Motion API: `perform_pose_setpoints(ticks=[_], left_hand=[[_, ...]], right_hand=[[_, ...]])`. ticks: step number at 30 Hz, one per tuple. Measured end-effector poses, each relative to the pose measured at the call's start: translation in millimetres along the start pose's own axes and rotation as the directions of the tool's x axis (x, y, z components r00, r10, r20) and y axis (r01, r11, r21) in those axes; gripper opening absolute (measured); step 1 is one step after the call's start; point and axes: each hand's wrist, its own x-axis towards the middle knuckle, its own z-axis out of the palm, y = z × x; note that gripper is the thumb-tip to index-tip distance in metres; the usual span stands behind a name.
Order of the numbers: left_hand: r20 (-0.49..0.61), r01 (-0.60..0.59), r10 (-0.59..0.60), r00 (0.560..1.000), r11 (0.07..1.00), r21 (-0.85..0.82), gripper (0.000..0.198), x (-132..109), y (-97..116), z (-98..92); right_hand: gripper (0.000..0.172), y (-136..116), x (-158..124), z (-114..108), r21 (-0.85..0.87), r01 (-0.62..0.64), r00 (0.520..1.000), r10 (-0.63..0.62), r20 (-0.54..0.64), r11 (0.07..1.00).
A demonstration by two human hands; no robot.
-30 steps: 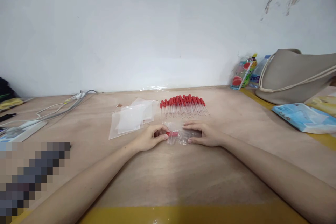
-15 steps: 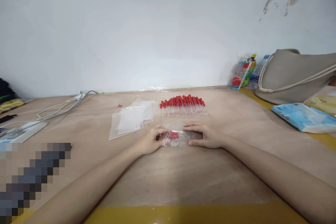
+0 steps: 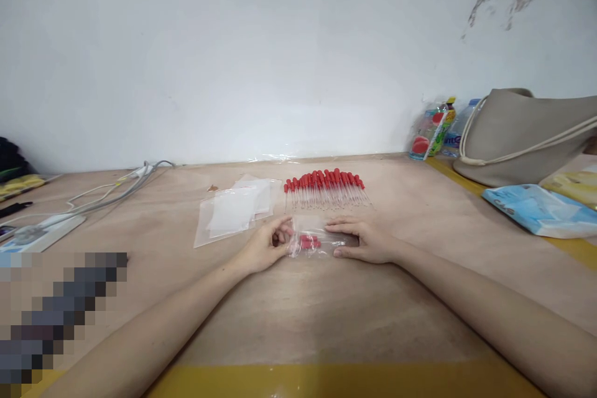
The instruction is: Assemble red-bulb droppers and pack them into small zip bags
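Note:
A clear plastic bag (image 3: 321,251) lies flat on the table, with red-bulbed droppers (image 3: 310,241) inside it; their tubes are hard to see through the film. My left hand (image 3: 270,245) is closed on the bag's left edge, thumb and fingers pinched together. Across the bag's right end rests my right hand (image 3: 366,242), its fingers stretched out and the thumb spread apart below them, touching the film. Just beyond the bag, several more droppers (image 3: 321,186) lie side by side in a row, red bulbs toward the wall.
Flat clear bags (image 3: 231,211) overlap left of the dropper row. A power strip (image 3: 51,233) with cables lies at far left. On the right are drink bottles (image 3: 426,134), a grey bag (image 3: 522,134) and a blue packet (image 3: 536,208). Yellow tape (image 3: 298,380) runs along the near edge.
The red bulbs in the bag now lie more spread out and the film looks flatter. My left fingers have shifted slightly up at the bag's edge. My right hand has hardly moved.

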Motion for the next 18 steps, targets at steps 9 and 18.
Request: perform_pose_setpoints(ticks=[9, 18], left_hand=[[-0.064, 0.047, -0.053, 0.997, 0.994, -0.100, 0.033, -1, 7, 2.6], [-0.350, 0.133, -0.042, 0.936, 0.962, 0.239, 0.015, 43, -9, -27.0]], right_hand=[[0.059, -2, 3, -1, -0.034, -0.021, 1.000, 0.021, 0.003, 0.999], [0.059, 1, 5, -2, -0.017, -0.017, 1.000, 0.018, 0.015, 1.000]])
